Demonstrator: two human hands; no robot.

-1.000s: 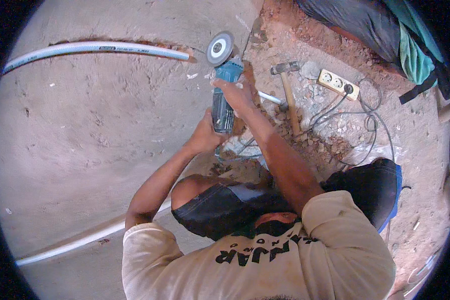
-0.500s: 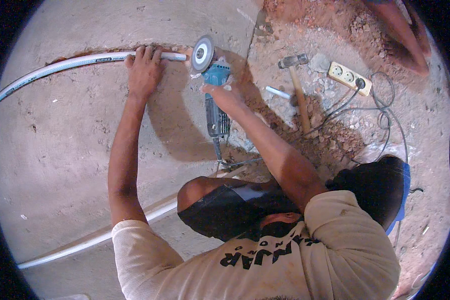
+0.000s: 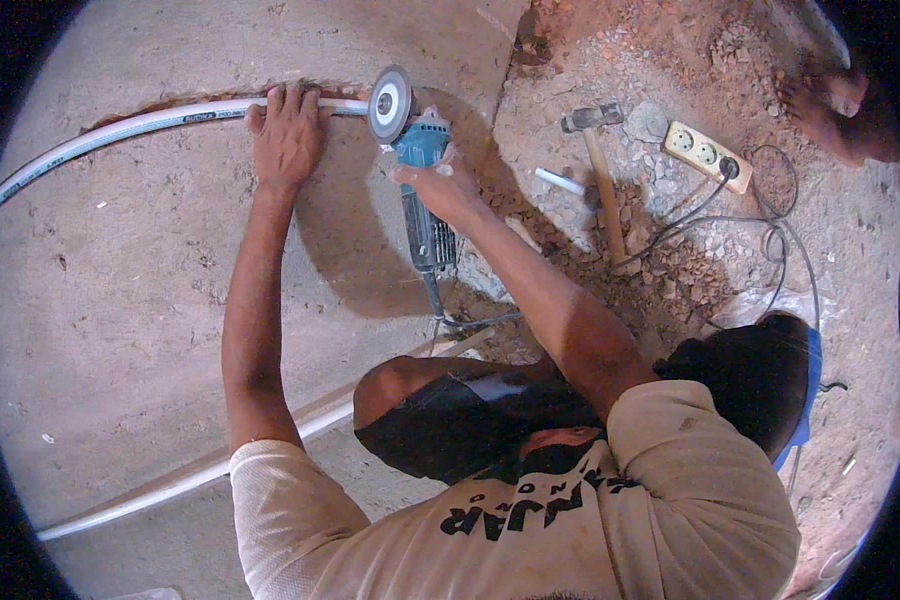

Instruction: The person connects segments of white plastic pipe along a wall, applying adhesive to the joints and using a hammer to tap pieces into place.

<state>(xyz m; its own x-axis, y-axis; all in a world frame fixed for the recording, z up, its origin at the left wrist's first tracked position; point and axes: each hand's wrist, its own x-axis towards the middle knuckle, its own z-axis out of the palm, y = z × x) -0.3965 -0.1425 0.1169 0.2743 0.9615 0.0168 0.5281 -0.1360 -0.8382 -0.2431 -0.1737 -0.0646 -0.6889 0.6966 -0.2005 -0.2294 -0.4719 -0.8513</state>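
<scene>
My left hand [image 3: 289,142] holds a long white plastic pipe [image 3: 130,128] near its right end, fingers curled over it against the grey concrete surface. A rough chiselled groove runs just behind the pipe. In my right hand [image 3: 444,183] is a teal and black angle grinder [image 3: 423,147], gripped round the body behind its head. Its round cutting disc [image 3: 390,103] stands at the pipe's right end and overlaps it in view; whether it touches cannot be made out. The grinder's cord trails from its lower end toward my knees.
A hammer [image 3: 602,180] and a short white pipe piece [image 3: 560,181] lie on rubble to the right. Beyond them is a cream power strip [image 3: 707,156] with a plugged-in, looping cable [image 3: 770,215]. Another person's bare foot [image 3: 825,115] is at upper right. A second white pipe [image 3: 190,482] runs lower left.
The grinder in my right hand has shifted slightly left, bringing its disc over the pipe's end. My left hand stays on the pipe. The other person's leg at upper right has moved.
</scene>
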